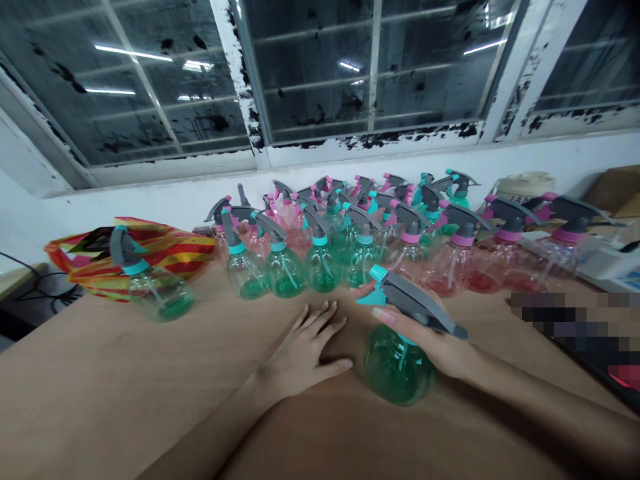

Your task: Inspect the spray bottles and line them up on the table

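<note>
My right hand (430,343) grips a green spray bottle (397,373) around its neck, below the grey head with a turquoise nozzle. The bottle is slightly tilted, low over the wooden table (165,387); whether its base touches the wood I cannot tell. My left hand (305,347) lies palm down on the table with fingers spread, holding nothing, just left of that bottle. Beyond my fingers stands a row of green spray bottles (323,270) with turquoise collars. To their right the row carries on with pink spray bottles (447,267).
A lone green spray bottle (163,297) stands at the left before a red-and-yellow striped bag (175,250). More bottles crowd behind the row, beneath the window (380,67). At the right are a white box (610,260), a beige container (527,183) and a blurred-out dark object (575,327).
</note>
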Tool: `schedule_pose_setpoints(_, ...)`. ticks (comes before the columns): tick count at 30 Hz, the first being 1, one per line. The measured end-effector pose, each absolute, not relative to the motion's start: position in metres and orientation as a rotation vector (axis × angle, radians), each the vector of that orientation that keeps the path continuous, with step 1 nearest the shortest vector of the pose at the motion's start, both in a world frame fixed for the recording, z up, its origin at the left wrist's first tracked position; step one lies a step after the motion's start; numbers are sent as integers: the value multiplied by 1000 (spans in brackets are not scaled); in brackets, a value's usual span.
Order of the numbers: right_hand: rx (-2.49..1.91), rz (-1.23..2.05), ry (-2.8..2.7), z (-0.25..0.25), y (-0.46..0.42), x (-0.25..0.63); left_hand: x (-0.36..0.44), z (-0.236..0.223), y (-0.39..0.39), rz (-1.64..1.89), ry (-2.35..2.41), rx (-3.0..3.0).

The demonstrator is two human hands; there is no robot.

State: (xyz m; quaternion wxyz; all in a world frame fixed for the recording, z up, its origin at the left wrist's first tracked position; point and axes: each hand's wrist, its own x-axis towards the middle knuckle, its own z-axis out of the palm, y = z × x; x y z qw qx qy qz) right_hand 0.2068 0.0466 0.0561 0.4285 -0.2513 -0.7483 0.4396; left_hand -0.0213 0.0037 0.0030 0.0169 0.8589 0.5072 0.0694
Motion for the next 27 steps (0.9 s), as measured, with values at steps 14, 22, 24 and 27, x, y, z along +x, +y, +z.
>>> schedule_pose_setpoints(14,-733,988,-1875,52,46,208,-22,2,5,218,1578,2646)
schedule_pose_setpoints(22,-667,941,-1899,54,45,210,-18,5,3,196,1586,2650)
schedule_pose_setpoints(24,-693,903,-1855,50,45,212,-17,6,1,201,1597,2653)
schedule_pose_setpoints(27,-802,871,-1760,43,43,214,-16,5,-1,243,1619,2658)
